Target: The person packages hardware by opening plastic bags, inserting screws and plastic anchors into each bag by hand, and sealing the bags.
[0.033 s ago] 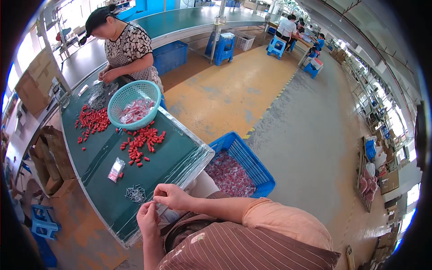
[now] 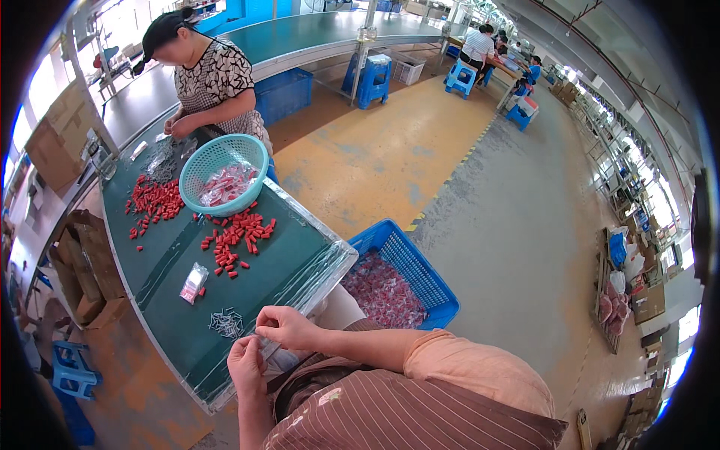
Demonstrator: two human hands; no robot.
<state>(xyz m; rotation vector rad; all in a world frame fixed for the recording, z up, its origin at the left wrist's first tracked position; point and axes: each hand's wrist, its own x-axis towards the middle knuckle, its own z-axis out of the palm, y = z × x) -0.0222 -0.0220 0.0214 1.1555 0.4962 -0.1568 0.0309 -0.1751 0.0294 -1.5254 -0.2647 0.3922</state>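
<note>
Pinching clear plastic (image 2: 268, 348), left hand (image 2: 246, 364) and right hand (image 2: 292, 329) nearly meet; beyond their fingertips: metal pieces (image 2: 226, 323), red caps (image 2: 238, 235), a turquoise basket (image 2: 199, 171).

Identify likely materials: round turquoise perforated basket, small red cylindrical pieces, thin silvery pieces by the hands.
Basket: probably plastic, slight sheen; moulded-looking holes.
Red pieces: plastic or rubber, unclear which; uniform colour.
Silvery pieces: seemingly metal; bright grey glints.

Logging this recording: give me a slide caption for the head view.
Left hand and right hand close together near small metal pieces; red pieces lie farther along the green worktable.
</note>
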